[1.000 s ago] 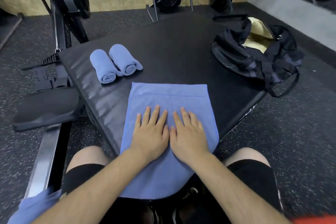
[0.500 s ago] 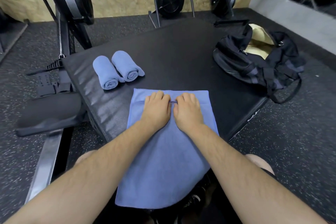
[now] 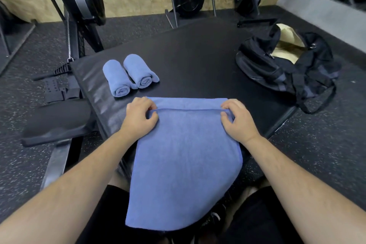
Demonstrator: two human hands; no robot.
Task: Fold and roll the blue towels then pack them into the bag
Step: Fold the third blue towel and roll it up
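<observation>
Black surface [image 3: 198, 55] carries all. Blue towel [image 3: 186, 164] lies flat at its near edge, draping toward your lap. Open bag [image 3: 263, 65] far right. Your arms reach forward; left hand [image 3: 138, 118] and right hand [image 3: 238, 122] each grip by pinching the towel's far fold at opposite ends. Rolled towels [image 3: 118, 77] far left.

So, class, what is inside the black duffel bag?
Through the open top of the black duffel bag, pale yellow material shows; whether it is lining or a packed item is unclear. Nothing else shows inside. The bag's sagging sides hide the rest.
</observation>
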